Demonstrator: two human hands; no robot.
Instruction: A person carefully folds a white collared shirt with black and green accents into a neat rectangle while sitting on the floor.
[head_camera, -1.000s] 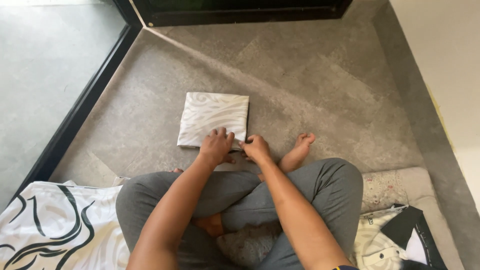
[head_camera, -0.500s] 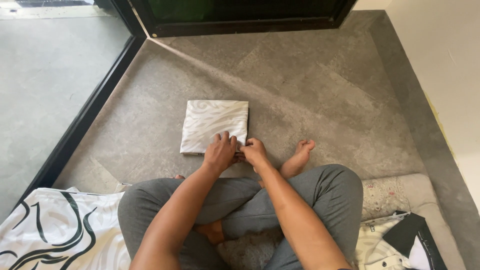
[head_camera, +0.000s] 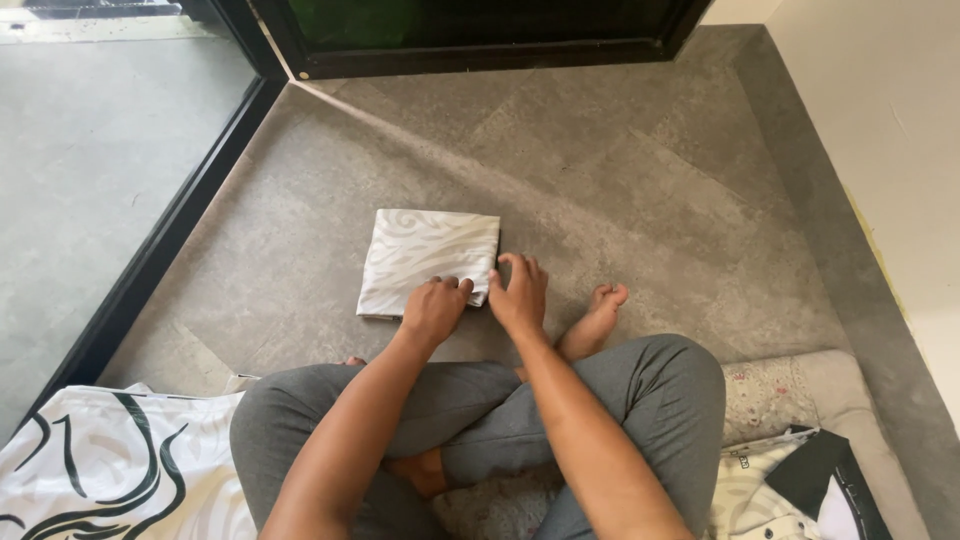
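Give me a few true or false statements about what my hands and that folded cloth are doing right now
1. The folded white cloth lies on the grey floor. True.
2. The left hand rests on the cloth's near edge. True.
3. The right hand is raised high above the floor. False: it is down at the cloth's near right corner.
4. The cloth is spread out flat and unfolded. False: it is folded into a compact square.
5. The person sits cross-legged in grey trousers. True.
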